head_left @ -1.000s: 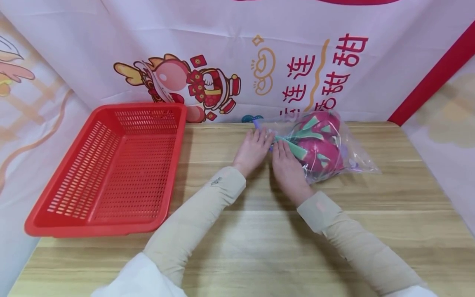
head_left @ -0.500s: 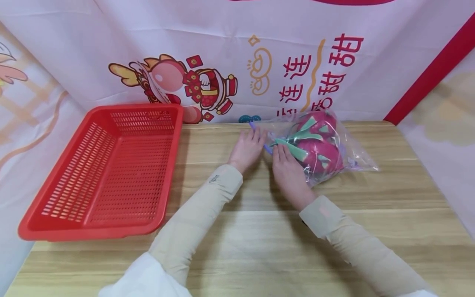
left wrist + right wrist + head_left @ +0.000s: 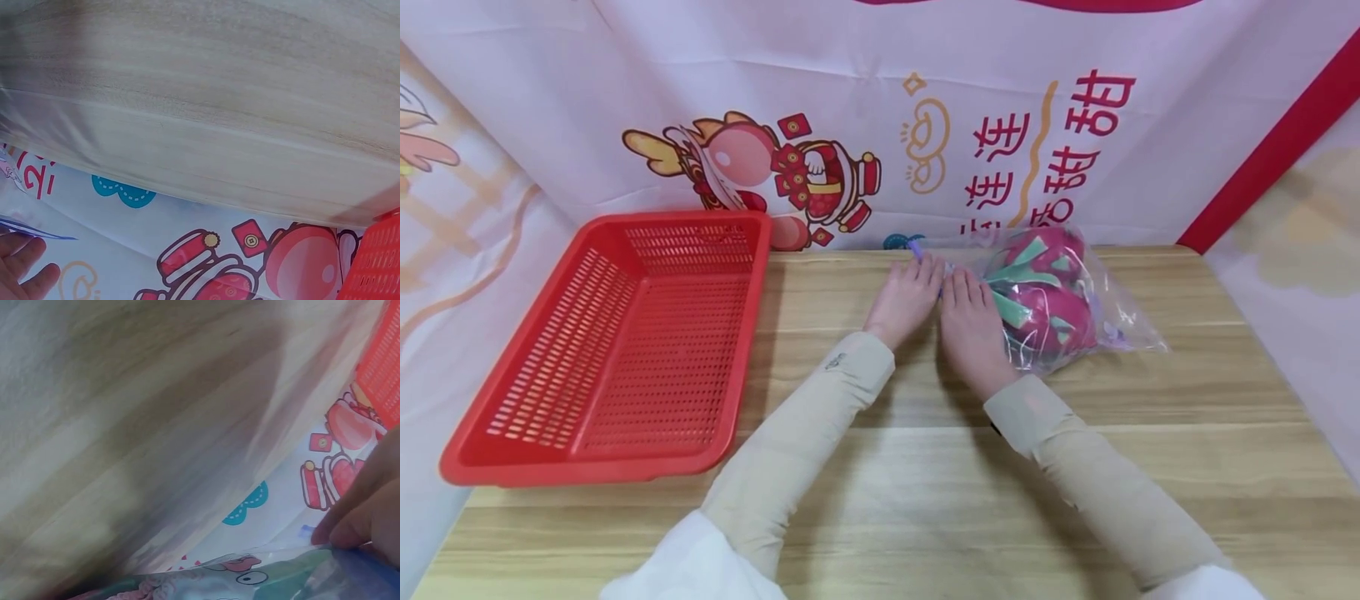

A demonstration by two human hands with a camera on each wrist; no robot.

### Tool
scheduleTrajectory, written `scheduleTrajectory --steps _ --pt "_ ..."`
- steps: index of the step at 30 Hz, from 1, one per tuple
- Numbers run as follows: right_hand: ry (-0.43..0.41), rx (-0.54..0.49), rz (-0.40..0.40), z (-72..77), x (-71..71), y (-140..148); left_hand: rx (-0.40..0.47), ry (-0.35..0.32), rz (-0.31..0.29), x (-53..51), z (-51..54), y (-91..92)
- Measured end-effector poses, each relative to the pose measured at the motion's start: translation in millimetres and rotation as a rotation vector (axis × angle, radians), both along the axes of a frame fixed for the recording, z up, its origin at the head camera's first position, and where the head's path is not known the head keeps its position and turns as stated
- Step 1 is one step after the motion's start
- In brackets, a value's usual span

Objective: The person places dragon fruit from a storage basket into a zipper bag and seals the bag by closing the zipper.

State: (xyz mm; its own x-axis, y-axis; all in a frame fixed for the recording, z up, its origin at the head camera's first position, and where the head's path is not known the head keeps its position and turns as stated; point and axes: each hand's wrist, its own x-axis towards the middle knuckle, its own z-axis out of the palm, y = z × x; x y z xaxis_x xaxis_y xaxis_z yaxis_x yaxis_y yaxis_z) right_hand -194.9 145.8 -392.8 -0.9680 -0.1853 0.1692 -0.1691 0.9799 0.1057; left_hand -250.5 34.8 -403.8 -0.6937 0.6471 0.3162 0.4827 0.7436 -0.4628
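A clear zip bag lies at the back right of the table, its purple zip strip facing left. Inside are magenta dragon fruit shapes with green leaves. My left hand pinches the bag's zip end; its fingertips also show by the strip at the lower left of the left wrist view. Close beside it, my right hand grips the zip edge near the leaves. In the right wrist view, fingers pinch the bag's edge; which hand they belong to I cannot tell.
A red perforated basket stands at the left of the wooden table. Behind the table hangs a white cloth with red lettering and cartoon figures, close to the bag's far side.
My right hand has shifted slightly left along the bag's zip end, nearer my left hand, and now covers more of the green leaves. My left hand stays at the zip.
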Motion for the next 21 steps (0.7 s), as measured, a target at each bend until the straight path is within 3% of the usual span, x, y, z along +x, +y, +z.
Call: scheduleTrajectory --steps 12,21 --pt "-0.061 0.012 -0.017 -2.7 -4.4 3.5 0.001 0.041 0.004 0.8 -0.2 4.4" --pt "0.02 0.009 0.021 -4.6 -1.8 5.3 0.014 0.012 0.033 -1.3 -1.7 2.3"
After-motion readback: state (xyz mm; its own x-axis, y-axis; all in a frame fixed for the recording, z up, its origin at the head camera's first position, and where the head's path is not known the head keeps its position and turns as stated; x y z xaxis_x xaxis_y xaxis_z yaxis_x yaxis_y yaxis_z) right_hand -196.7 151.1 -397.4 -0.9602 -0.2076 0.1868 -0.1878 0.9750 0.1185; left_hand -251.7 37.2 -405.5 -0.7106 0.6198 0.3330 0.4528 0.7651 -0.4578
